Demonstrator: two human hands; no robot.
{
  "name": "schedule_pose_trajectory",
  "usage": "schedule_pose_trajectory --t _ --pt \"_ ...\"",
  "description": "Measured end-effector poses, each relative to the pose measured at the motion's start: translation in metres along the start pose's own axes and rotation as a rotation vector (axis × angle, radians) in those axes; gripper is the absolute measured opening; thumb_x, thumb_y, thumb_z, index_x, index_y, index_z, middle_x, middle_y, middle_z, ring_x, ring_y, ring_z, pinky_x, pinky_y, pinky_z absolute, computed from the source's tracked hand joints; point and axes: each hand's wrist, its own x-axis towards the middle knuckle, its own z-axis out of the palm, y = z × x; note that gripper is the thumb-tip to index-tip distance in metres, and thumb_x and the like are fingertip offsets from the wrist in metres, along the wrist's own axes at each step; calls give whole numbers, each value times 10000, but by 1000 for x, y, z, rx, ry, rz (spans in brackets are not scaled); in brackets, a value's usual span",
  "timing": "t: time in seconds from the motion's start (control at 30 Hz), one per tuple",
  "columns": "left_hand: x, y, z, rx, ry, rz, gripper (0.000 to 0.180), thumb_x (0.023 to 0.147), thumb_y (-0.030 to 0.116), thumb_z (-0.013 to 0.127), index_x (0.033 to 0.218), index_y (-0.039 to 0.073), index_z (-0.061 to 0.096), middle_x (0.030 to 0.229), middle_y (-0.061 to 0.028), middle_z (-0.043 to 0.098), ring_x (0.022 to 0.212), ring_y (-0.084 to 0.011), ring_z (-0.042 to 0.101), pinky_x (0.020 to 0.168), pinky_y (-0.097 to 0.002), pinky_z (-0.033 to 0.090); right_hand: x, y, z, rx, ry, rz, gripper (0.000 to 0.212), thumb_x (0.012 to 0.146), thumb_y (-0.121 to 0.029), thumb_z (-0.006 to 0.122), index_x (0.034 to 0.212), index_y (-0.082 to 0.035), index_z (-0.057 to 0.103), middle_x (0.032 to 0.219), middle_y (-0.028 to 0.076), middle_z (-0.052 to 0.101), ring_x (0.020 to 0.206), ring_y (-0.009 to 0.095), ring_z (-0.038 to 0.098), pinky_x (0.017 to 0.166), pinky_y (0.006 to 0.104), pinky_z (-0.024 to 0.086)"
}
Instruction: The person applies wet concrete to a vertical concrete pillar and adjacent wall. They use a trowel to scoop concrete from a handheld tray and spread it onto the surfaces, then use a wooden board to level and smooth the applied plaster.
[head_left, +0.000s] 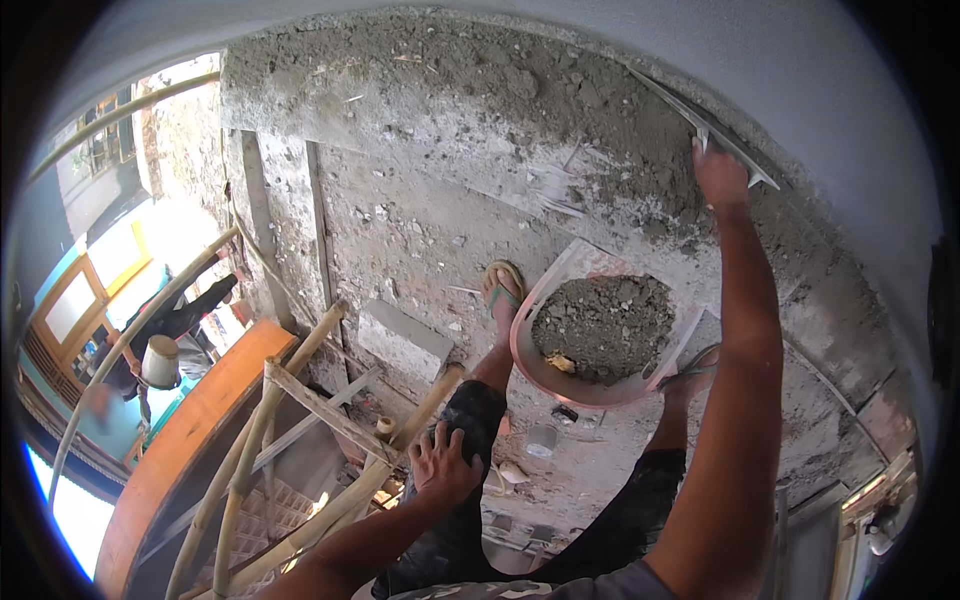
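Observation:
My right hand (722, 178) is wrapped round the handle of a long flat plastering trowel (738, 152). The blade lies against the foot of the smooth grey wall, along the far edge of a ledge (430, 110) strewn with mortar crumbs. Down on my left knee rests my left hand (443, 465), fingers spread and holding nothing. Between my sandalled feet stands a pinkish, worn tub (522, 345) with grey crumbly mortar (605, 325) and a small yellowish scrap in it.
Bamboo scaffold poles (245, 470) and a curved orange-edged panel (165, 460) stand close on my left. A pale block (405, 338) lies beyond my left knee. Another person (180, 310) is lower down at far left, near a bucket (160, 362). Rubble litters the floor.

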Motion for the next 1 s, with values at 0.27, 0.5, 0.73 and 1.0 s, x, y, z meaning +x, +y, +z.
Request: schedule_pose_trajectory --t 0.27,0.5,0.73,1.0 --pt "-6 6 -17 53 -66 3 570 782 427 623 1250 110 545 1392 -163 434 1255 -358 419 1029 -516 293 71 -24 41 65 -78 -18 513 1009 -454 350 1046 -56 671 916 197 701 867 381 683 778 507 537" --pt "-12 -7 -8 -31 -25 -18 565 787 419 608 1254 105 557 1373 -175 445 1232 -379 432 1036 -528 293 75 -144 -57 134 -195 -351 521 1014 -447 349 1027 -53 688 967 186 701 904 344 687 795 487 544" --pt "-11 -11 -13 -65 -17 27 525 782 396 623 1210 97 557 1347 -191 469 1224 -397 439 1023 -549 298 58 -178 -90 199 -53 -283 465 1001 -432 384 1083 -67 659 942 177 705 829 354 695 759 495 556" --pt "-16 -9 -2 -97 -21 1 550 783 392 613 1239 91 547 1380 -199 454 1234 -402 424 1035 -561 281 -2 -132 -41 -69 -330 -420 262 954 -243 475 985 -78 677 926 147 714 828 281 710 693 428 565"
